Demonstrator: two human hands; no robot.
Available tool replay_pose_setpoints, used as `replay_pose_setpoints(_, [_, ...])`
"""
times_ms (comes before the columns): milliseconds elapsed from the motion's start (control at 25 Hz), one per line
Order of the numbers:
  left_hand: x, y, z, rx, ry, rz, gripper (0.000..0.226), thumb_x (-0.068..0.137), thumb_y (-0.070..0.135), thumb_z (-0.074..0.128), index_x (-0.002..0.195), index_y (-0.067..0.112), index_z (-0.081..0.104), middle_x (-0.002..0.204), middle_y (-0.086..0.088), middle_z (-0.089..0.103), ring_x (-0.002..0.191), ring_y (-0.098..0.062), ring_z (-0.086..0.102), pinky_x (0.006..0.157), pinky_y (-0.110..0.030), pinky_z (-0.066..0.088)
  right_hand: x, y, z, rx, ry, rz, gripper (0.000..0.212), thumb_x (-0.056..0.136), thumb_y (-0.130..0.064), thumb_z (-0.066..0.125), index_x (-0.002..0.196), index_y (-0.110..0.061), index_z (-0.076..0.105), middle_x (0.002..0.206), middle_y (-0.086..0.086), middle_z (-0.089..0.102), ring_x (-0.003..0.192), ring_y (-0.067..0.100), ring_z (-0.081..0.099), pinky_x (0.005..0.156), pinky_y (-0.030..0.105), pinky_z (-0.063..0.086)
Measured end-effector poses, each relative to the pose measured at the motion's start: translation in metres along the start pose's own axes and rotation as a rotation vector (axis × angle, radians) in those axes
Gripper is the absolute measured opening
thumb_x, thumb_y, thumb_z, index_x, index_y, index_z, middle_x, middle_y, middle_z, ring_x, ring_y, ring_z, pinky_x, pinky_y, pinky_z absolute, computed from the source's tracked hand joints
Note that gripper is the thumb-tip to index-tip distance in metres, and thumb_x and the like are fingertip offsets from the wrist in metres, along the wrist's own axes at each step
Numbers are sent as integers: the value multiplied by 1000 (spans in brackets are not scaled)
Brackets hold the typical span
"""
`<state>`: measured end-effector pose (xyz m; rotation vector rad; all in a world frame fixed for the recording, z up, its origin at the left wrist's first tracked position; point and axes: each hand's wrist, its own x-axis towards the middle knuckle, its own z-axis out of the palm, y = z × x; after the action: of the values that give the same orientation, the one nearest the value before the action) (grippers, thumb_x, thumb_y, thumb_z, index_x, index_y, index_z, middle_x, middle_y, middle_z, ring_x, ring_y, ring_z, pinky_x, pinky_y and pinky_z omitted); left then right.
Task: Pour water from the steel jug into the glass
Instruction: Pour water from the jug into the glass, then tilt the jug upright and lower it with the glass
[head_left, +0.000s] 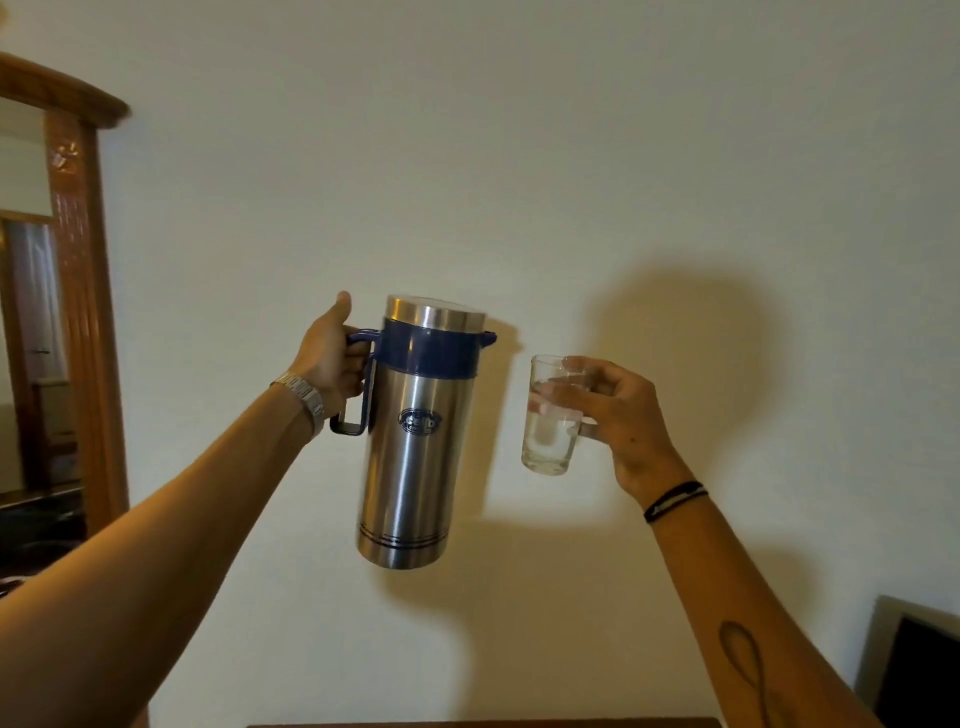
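Note:
A tall steel jug (410, 467) with a blue collar, blue handle and steel lid hangs in mid-air at the centre, nearly upright with a slight tilt. My left hand (327, 358) is closed around its handle, thumb up. To its right, a clear glass (550, 421) with water in it is held upright in my right hand (613, 415), fingers wrapped around its upper part. The jug's small blue spout points toward the glass, with a gap between them. No water is flowing.
A plain pale wall fills the background. A wooden-framed mirror (83, 312) stands at the left edge. The top edge of a wooden surface (483, 723) shows at the bottom centre. A dark screen with a grey frame (914, 670) sits at the bottom right.

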<state>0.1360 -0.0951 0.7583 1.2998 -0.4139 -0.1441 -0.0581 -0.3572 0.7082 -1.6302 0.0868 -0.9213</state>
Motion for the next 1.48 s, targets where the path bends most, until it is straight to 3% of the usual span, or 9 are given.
replay_pose_setpoints(80, [-1,-2,-3,-96,27,-17,86,104,66,33,31,24,49,37,10,36,35,-8,31,52,-27,26,11,-12,-8,-8,1,0,54,73,-18,99,122,-12,77,111,9,86,96,30,85,78,38,65])
replay_pose_setpoints(360, [-3,-7,0,-208,69,20,66,105,63,34,57,20,47,38,9,39,41,-9,34,57,-28,31,24,-21,-21,-48,0,-2,56,74,-21,99,124,-12,75,114,11,86,98,34,85,76,37,63])
replay_pose_setpoints(600, [-9,-28,-1,-214,61,-7,70,106,63,32,53,21,51,38,9,37,34,-7,33,40,-16,33,12,3,-26,-62,-14,36,55,74,-18,99,124,-15,76,113,7,86,94,23,85,65,23,63])
replay_pose_setpoints(720, [-16,-66,-9,-220,60,-59,73,106,64,32,55,17,55,37,8,37,31,-6,32,35,-13,32,-8,39,-33,-83,-16,65,55,73,-15,99,123,-21,77,114,3,85,98,19,84,71,28,65])
replay_pose_setpoints(920, [-49,-214,-52,-139,50,-245,73,105,63,28,58,12,52,38,6,33,34,-9,25,41,-23,15,-99,168,-35,-195,-91,227,75,62,-27,101,129,-19,71,121,2,80,112,16,78,94,34,65])
replay_pose_setpoints(1000, [-69,-285,-69,-95,77,-348,70,104,60,31,52,15,48,37,6,32,33,-11,24,43,-28,12,-141,224,-35,-226,-126,342,75,65,-21,102,131,-24,67,128,1,76,118,19,75,97,36,65])
replay_pose_setpoints(1200, [-144,-450,-100,-111,319,-631,41,95,44,54,63,19,57,40,7,50,30,-9,36,33,-16,25,-260,363,-39,-315,-122,620,75,68,-5,101,129,-29,63,130,1,73,123,25,71,99,40,64])
replay_pose_setpoints(1320, [-189,-532,-114,-104,409,-729,52,96,27,51,45,28,59,45,11,51,31,-6,35,34,-14,27,-327,435,-43,-346,-88,765,77,68,-1,100,130,-26,62,129,2,72,122,25,69,99,40,63])
replay_pose_setpoints(1480, [-243,-622,-135,-40,517,-877,42,96,17,46,55,18,55,53,1,51,43,-15,41,40,-20,33,-400,525,-49,-443,-80,907,78,70,2,98,135,-14,57,128,2,67,117,25,68,95,23,58])
